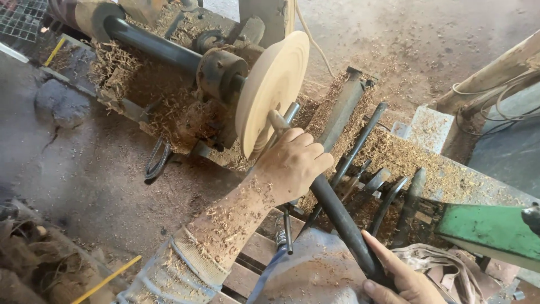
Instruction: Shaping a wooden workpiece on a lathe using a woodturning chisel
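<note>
One wooden disc [273,90] is mounted on the lathe, and there's one dark shaft [154,48] running back from it to one rusty metal chuck [220,73]. Two hands in shot: one left hand [292,160], one right hand [402,278], both on one long dark turning tool [343,222]. Off to the side, loose metal tools lie in the shavings, at least four [388,200], though the pile hides where some end, so the count is rough. One green metal part [489,231] at the right edge. One yellow rod [107,278] on the floor. One wire grid [22,19] top left.
</note>
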